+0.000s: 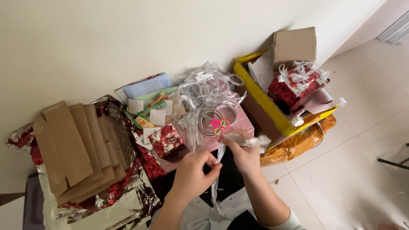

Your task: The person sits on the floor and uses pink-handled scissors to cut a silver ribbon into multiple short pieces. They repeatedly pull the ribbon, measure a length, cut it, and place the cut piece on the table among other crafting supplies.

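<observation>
Silver ribbon (218, 159) runs between both hands, left (191, 176) and right (243, 153) pinching it.

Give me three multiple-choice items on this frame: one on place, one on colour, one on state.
1. Where does the red wrapped gift sit?
A. in the yellow box
B. on the flattened cardboard stack
C. on the floor tiles

2. What colour are the scissors' handles?
A. blue
B. pink
C. black

3. What does the silver ribbon strip do?
A. lies coiled on the floor
B. runs between both hands
C. sits tied on a carton

Key: 1 A, the gift rests inside the yellow walls. 2 B, the loops show pink. 3 B, left hand and right hand both pinch it.
</observation>
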